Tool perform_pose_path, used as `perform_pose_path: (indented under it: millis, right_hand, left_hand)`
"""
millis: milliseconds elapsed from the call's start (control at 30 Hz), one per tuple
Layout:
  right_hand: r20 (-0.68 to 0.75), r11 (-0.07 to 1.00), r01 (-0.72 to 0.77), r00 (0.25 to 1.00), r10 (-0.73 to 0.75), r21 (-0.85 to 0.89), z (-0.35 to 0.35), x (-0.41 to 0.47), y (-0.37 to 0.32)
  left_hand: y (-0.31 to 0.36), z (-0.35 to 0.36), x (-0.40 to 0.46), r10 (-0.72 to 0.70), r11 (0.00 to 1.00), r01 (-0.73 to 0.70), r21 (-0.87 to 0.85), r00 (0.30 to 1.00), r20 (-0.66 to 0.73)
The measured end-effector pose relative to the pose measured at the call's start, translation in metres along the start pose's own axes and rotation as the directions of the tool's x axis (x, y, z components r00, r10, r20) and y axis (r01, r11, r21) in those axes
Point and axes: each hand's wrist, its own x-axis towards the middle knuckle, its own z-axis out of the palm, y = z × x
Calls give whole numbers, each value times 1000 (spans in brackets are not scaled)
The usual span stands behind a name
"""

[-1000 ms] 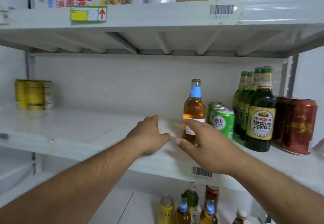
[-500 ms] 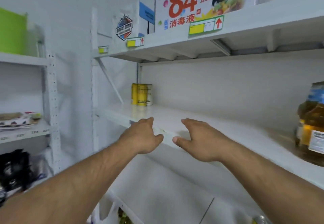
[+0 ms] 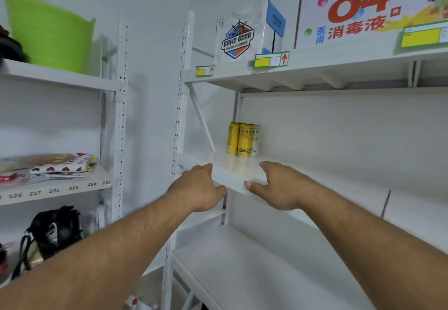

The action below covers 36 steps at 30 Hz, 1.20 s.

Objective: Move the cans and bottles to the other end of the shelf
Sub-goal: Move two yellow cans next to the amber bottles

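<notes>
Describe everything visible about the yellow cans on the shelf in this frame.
The yellow cans stand upright in a tight cluster at the far left end of the white shelf, close to the back wall. Two show clearly, tall and slim, shiny like metal, with dark lettering and a dark band near the base; a paler one seems to sit partly hidden behind them. Their tops are in shadow, so whether they are opened cannot be told. Neither hand touches them.

My view has swung left: the yellow cans now sit just behind my empty hands (bottles gone from sight).
</notes>
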Motion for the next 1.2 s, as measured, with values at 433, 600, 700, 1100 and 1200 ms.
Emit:
perform_pose_path:
  millis: [433, 600, 700, 1100, 1200]
  right_hand:
    - [-42, 997, -53, 998, 50, -58, 23, 119, -14]
    - [-63, 994, -88, 994, 84, -64, 32, 172, 9]
    - [-67, 993, -109, 992, 105, -55, 35, 202, 20]
    - [-114, 976, -209, 973, 202, -57, 43, 305, 37]
    - [-125, 968, -248, 962, 242, -35, 50, 336, 38]
  left_hand:
    - [-38, 7, 110, 30, 1000, -30, -4, 999, -14]
    - [-38, 19, 163, 38, 999, -38, 30, 999, -26]
    - [-38, 24, 194, 45, 998, -44, 35, 999, -23]
    - [-45, 43, 326, 122, 990, -123, -66, 992, -8]
    - [-51, 48, 368, 163, 982, -161, -98, 987, 7]
